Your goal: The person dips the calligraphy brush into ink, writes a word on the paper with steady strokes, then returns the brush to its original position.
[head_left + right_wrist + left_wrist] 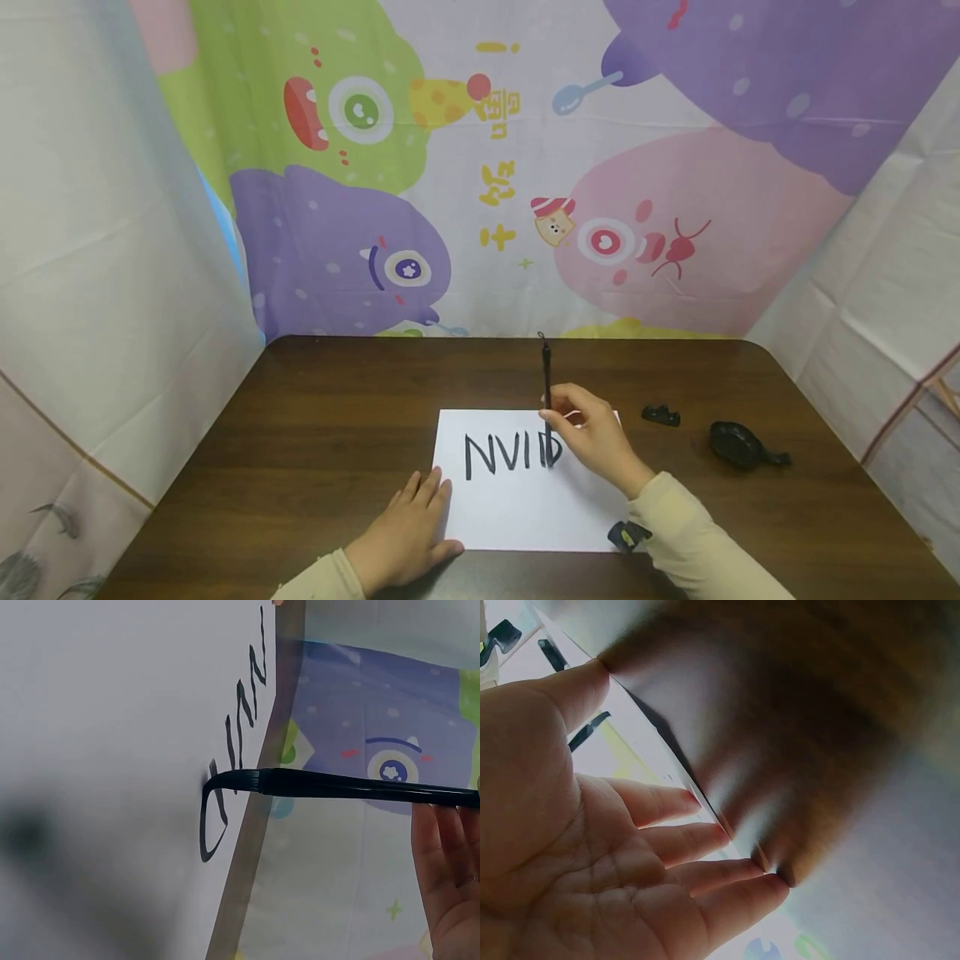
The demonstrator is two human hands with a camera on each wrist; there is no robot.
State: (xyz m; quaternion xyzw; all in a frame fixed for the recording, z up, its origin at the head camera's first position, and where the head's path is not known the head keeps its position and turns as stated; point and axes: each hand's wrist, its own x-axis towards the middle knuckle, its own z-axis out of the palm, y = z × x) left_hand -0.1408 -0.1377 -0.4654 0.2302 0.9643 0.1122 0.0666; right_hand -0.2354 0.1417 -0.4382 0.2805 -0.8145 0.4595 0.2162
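Fingers of my right hand (596,433) pinch a black calligraphy brush (547,371), held nearly upright over a white sheet of paper (525,521). In the right wrist view, the brush (322,784) has its bent bristles on the paper, at the end of the D's curved stroke. Black brushed letters (501,455) reading NVID run across the upper part of the sheet. My left hand (405,533) lies flat with its fingers spread at the sheet's left edge. In the left wrist view, the fingertips of the left hand (592,855) touch the surface.
On the brown wooden table (322,417), a small black brush rest (662,415) lies right of the paper. Farther right is a black ink dish (738,446) with a handle. A dark object (628,536) sits by my right cuff. A cartoon-printed curtain (487,292) hangs behind.
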